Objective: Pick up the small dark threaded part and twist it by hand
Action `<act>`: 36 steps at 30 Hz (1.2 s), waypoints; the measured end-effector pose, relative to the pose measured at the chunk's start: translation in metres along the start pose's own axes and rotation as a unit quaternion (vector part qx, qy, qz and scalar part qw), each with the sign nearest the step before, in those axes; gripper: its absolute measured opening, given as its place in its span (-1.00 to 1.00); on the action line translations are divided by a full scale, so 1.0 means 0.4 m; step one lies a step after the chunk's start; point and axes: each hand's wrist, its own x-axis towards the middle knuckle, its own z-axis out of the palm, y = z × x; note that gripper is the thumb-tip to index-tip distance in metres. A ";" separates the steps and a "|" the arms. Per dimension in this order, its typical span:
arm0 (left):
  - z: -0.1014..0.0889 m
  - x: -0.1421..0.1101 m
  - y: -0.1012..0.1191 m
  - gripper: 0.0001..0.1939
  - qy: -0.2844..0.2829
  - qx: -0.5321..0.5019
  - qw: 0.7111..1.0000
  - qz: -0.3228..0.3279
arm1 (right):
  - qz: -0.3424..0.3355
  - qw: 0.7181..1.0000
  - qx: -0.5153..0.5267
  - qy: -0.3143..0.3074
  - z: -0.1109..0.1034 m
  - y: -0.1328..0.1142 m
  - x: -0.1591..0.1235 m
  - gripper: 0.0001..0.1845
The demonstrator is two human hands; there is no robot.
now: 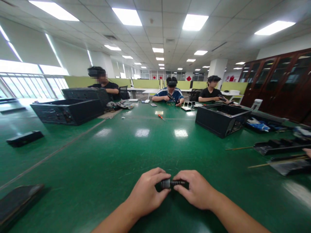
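A short black cylindrical object [166, 184] lies level between my hands, just above or on the green table top [116, 158]; I cannot tell which. Its left end is thick and smooth with a greyish sheen, and its right part is thinner and ribbed. The thumb and fingers of my left hand [149, 191] close round the thick end. My right hand [198, 189] pinches the ribbed part, with its far tip partly hidden by the fingers. What exact kind of item it is does not show.
Black computer cases stand at left [70, 110] and right [218, 119]. An orange screwdriver [160, 116] lies ahead. A dark flat panel [19, 204] is at near left, black trays [279, 145] at right. Several people sit across the table; a hand [308, 152] shows at the right edge.
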 end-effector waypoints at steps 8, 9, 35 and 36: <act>-0.006 0.003 0.004 -0.69 0.015 0.008 1.000 0.010 | 0.015 1.000 -0.003 0.009 -0.005 -0.003 0.001 -0.89; -0.007 0.003 0.005 -0.69 0.020 0.009 1.000 0.012 | 0.015 1.000 -0.003 0.012 -0.005 -0.003 0.001 -0.90; -0.012 0.000 -0.009 -0.68 0.032 0.013 0.999 0.005 | 0.019 1.000 -0.004 0.012 -0.017 -0.001 0.002 -0.90; -0.013 0.001 -0.008 -0.69 0.031 0.013 0.999 0.004 | 0.017 1.000 -0.005 0.012 -0.017 0.000 0.002 -0.90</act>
